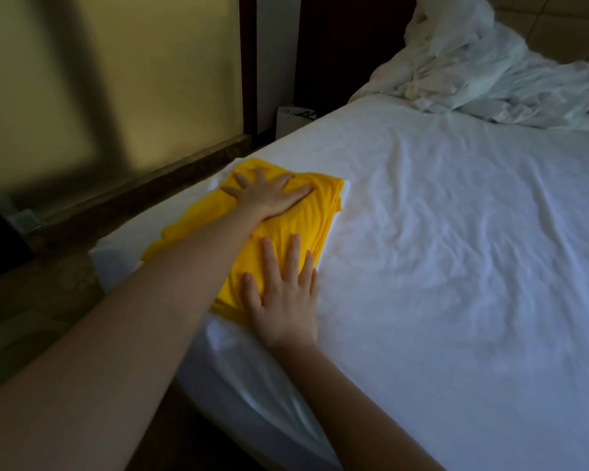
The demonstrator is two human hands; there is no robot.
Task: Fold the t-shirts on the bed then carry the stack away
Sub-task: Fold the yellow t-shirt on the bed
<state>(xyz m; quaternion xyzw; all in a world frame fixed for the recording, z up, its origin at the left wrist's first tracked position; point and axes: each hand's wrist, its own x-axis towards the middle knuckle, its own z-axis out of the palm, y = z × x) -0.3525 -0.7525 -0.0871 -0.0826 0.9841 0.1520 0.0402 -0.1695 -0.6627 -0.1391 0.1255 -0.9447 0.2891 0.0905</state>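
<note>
A folded yellow t-shirt lies near the left corner of the bed, on top of what looks like folded white cloth whose edge peeks out along its right side. My left hand presses flat on the far part of the yellow shirt, fingers spread. My right hand lies flat on the shirt's near edge, fingers straight, partly on the white sheet. Neither hand grips the fabric.
A crumpled white duvet is heaped at the far right of the bed. A small white bin stands on the floor by the bed's far edge. A yellowish wall and dark skirting run along the left.
</note>
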